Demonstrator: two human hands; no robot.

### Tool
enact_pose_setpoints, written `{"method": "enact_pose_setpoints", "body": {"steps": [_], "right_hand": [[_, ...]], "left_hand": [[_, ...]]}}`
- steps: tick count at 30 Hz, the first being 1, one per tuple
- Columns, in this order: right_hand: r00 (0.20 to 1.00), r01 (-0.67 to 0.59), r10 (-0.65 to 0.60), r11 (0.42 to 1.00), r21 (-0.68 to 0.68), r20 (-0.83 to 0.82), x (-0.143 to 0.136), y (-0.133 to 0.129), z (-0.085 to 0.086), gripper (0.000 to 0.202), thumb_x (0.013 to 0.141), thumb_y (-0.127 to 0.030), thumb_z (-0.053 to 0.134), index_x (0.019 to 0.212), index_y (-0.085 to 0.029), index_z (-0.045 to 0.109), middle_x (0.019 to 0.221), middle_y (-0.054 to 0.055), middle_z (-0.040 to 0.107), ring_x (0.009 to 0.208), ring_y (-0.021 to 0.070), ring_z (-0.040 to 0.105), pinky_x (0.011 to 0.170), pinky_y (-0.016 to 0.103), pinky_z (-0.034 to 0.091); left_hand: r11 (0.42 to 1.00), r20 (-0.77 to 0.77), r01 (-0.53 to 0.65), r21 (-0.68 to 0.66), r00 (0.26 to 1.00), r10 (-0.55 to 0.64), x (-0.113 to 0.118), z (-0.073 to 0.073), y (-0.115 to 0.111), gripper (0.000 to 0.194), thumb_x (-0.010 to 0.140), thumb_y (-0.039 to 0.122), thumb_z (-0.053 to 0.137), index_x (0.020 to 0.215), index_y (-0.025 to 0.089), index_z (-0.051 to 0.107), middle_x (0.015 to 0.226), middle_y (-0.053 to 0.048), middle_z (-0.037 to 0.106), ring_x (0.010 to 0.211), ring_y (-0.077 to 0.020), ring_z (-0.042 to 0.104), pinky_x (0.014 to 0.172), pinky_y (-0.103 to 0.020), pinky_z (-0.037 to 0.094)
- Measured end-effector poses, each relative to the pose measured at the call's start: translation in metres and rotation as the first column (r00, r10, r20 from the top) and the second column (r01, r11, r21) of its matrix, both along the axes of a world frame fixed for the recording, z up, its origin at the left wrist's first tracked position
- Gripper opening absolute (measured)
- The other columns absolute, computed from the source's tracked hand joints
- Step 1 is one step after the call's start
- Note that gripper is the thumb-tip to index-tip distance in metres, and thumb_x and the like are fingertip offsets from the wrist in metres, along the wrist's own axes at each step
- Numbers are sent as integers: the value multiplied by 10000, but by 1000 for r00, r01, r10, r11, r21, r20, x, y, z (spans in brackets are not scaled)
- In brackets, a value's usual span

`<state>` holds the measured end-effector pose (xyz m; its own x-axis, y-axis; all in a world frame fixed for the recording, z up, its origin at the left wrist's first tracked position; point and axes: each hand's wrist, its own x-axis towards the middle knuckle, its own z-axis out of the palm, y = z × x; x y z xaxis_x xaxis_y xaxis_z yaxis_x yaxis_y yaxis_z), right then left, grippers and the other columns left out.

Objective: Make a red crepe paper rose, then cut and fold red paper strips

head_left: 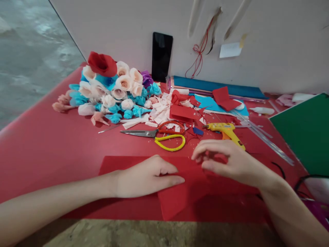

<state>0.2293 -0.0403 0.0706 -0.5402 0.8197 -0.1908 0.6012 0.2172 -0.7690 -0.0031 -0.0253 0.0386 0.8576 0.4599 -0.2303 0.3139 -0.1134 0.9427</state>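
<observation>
A red sheet (pixel 110 164) lies along the front of the red table, with a smaller red piece (pixel 174 200) on top near its front edge. My left hand (pixel 150 176) rests on both, fingers curled and thumb laid along the red piece, whose upper part it presses or pinches. Just above the sheet's right half is my right hand (pixel 221 161), its fingers bent and apart from the thumb, holding nothing visible. Large scissors (pixel 154 133) with one red and one yellow handle lie beyond my left hand. A yellow glue gun (pixel 226 130) is behind my right hand.
Paper flowers (pixel 113 89) in several colours are heaped at the back left. Pale scraps (pixel 161 109) and folded red pieces (pixel 182 113) lie beside them. A black phone (pixel 161 56) leans on the wall. A green board (pixel 305 133) stands at the right, near clear sticks (pixel 267 139).
</observation>
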Motion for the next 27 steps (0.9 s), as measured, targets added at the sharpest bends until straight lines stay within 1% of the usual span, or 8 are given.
{"method": "enact_pose_setpoints", "body": {"steps": [3,7,11,13,16,21,24,27], "right_hand": [[999,22,-24,999,37,45,-15,-8,-7,237,815,-432,589,918,-227,650,848,-23,659,653,72,529,593,175,405],[988,153,-154,986,72,12,-22,-8,-11,215,830,-362,572,755,-189,674,622,-29,618,541,63,474,510,181,362],[953,294,-291,955,32,-81,-12,0,-6,209,756,-384,651,695,-186,679,609,-13,615,532,79,494,481,187,375],[924,366,-363,931,4,-117,-7,2,-4,230,732,-424,670,698,-196,679,616,-6,618,535,96,518,481,200,395],[871,435,-437,898,-63,-223,-4,3,-6,248,766,-477,628,763,-233,671,698,-5,648,605,120,581,519,205,448],[842,388,-434,900,-200,-320,-7,1,-10,199,802,-438,611,887,-270,676,844,-12,687,745,139,646,609,198,514],[829,427,-444,895,-129,-340,-10,-1,-9,156,794,-391,635,847,-252,681,832,-19,691,714,123,642,590,181,508],[829,486,-458,874,8,-320,-9,-4,-8,142,784,-376,646,806,-238,676,792,-22,680,694,117,624,587,188,501]], "left_hand": [[996,28,-83,33,996,82,1,-2,0,416,889,308,450,544,156,275,527,73,198,478,-37,210,430,-170,192],[993,19,-119,-12,993,119,1,1,3,391,885,287,458,541,147,336,510,79,260,467,-30,260,441,-149,238],[980,61,-116,-164,990,128,0,3,3,351,904,286,423,615,123,536,580,18,596,486,-51,504,524,-153,415],[966,69,-145,-213,984,163,-2,2,2,355,910,326,419,655,125,563,627,-10,663,433,-48,490,466,-153,406],[962,100,-233,-146,964,248,-4,-1,2,393,916,338,419,605,133,544,521,18,619,402,-34,417,446,-138,364],[933,128,-354,-67,924,360,-4,-2,4,416,900,326,440,523,153,402,386,74,429,383,-24,365,445,-133,327],[952,122,-293,-88,946,302,-4,0,5,439,888,314,414,480,164,348,355,75,370,330,-20,304,364,-142,245],[973,116,-207,-101,969,218,-3,0,6,440,891,320,382,479,167,364,342,59,404,303,-24,327,358,-137,265]]}}
